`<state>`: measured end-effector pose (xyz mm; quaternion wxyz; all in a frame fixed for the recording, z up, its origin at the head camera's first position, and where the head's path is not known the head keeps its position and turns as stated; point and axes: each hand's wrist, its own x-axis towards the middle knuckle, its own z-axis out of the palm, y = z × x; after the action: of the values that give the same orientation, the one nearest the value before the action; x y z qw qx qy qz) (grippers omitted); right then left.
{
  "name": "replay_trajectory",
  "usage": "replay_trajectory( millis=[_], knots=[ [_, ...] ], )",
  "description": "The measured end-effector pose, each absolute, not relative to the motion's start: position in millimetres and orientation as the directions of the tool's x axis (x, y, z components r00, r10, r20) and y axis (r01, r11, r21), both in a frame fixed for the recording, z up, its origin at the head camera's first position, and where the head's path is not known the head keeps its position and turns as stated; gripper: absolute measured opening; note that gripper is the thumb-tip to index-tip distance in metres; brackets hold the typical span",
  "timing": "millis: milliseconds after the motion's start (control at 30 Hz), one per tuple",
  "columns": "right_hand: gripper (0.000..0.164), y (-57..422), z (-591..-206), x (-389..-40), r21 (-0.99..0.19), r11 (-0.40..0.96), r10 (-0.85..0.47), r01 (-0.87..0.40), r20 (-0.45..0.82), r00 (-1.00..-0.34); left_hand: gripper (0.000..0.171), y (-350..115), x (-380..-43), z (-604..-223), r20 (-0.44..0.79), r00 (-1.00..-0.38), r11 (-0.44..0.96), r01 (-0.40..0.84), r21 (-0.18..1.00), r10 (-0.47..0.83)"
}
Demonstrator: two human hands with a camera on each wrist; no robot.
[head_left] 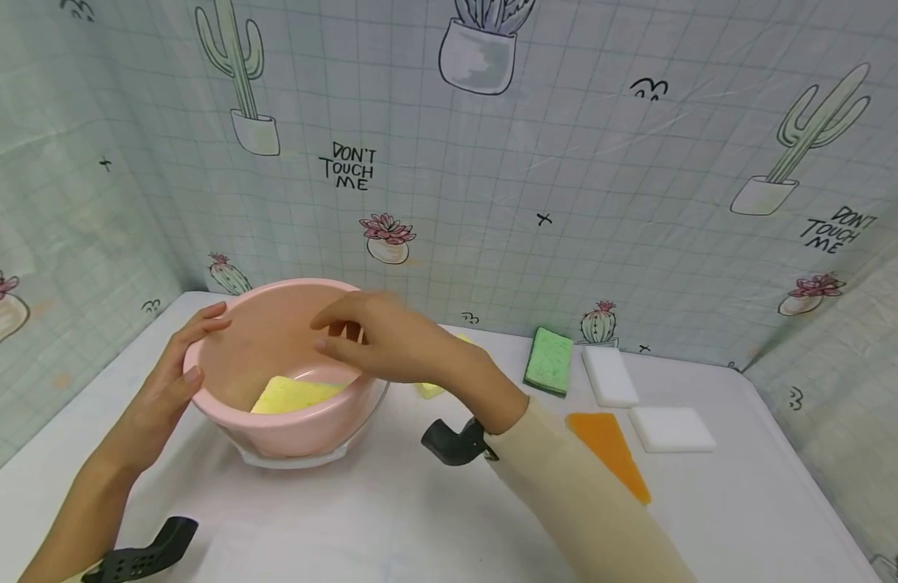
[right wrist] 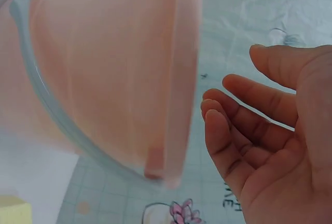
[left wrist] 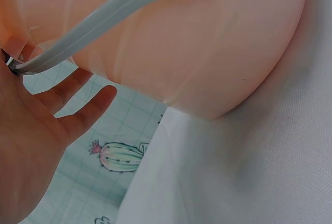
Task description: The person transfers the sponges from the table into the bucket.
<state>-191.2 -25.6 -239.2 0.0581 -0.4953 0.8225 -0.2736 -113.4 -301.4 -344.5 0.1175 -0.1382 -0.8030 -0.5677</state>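
A pink bucket (head_left: 295,421) with a pale grey handle (left wrist: 104,24) stands at the left of the table. A yellow sponge (head_left: 291,394) lies inside it. My left hand (head_left: 153,397) holds the bucket at its left rim, with the thumb at the edge and some fingers along the outer side. Over the right part of the rim is my right hand (head_left: 379,336), its fingers loosely bent and nothing between them. In the right wrist view, the right hand's fingers (right wrist: 259,102) show beside the bucket's rim, a gap between them.
Behind my right forearm another yellow sponge (head_left: 430,390) is partly hidden. Farther right lie a green sponge (head_left: 549,361), a white sponge (head_left: 610,376), a second white sponge (head_left: 672,429) and an orange triangular piece (head_left: 610,453). A patterned sheet (head_left: 449,162) closes off the table's back.
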Motion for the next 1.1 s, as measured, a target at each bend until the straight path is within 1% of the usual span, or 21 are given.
replay_trajectory(
  millis=[167, 300, 400, 700, 900, 1100],
  knots=[
    [0.027, -0.6, -238.1, -189.0, -0.512, 0.323, -0.81, -0.796, 0.284, -0.512, 0.055, -301.9, -114.2, -345.1, 0.339, -0.936, 0.328, 0.351, 0.877, 0.096],
    [0.025, 18.7, -240.0, -189.1, -0.481, 0.328, -0.775, -0.813, 0.355, -0.523, 0.055, -302.9, -114.8, -345.8, 0.341, -0.935, 0.348, 0.352, 0.869, 0.094],
    [0.025, 31.7, -242.4, -189.4, -0.485, 0.329, -0.749, -0.811, 0.389, -0.536, 0.055, -303.5, -114.5, -347.1, 0.349, -0.933, 0.352, 0.359, 0.864, 0.094],
    [0.024, 64.3, -256.7, -189.0, -0.51, 0.379, -0.67, -0.772, 0.424, -0.609, 0.055, -303.6, -114.3, -351.3, 0.36, -0.929, 0.342, 0.368, 0.865, 0.089],
    [0.026, 86.9, -266.3, -184.7, -0.544, 0.394, -0.599, -0.741, 0.459, -0.656, 0.057, -303.6, -113.8, -351.3, 0.361, -0.929, 0.337, 0.368, 0.867, 0.085],
    [0.026, 101.6, -282.4, -189.5, -0.58, 0.43, -0.535, -0.692, 0.453, -0.713, 0.056, -304.6, -114.0, -350.6, 0.349, -0.932, 0.325, 0.361, 0.874, 0.096]
  ],
)
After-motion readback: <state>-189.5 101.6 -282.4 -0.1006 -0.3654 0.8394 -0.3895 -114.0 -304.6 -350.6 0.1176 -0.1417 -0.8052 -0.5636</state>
